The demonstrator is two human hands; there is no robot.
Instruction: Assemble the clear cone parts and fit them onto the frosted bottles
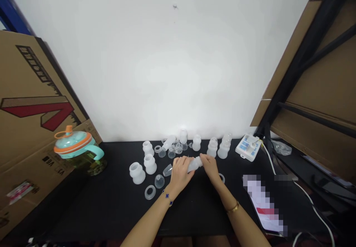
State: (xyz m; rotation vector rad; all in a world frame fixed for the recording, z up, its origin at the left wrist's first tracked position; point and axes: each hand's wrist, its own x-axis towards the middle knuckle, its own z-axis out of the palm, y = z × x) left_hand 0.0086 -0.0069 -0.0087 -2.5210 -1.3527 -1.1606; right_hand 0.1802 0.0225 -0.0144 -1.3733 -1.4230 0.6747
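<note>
From my remote seat I see both forearms come in from the near edge and angle inward, so the hands meet near the middle of the black table. The left hand, its wrist in a bracelet with dark blue charms, lies back-up, fingers curled over the far side of a translucent white plastic bottle and thumb along the near side, clamped on its left part. The right hand, below a gold bangle on the forearm, bends left at the wrist, its fingers closed on the bottle's right end. I read the bottle as lying almost sideways between them, its right end a little farther away. Just left of the left hand is a clear tapered plastic piece; nearer and farther left are a clear plastic dome and a translucent flat ring. Another pale ring shows partly behind the right forearm. Beyond the right hand, two white bottles with clear domed tops stand upright.
</note>
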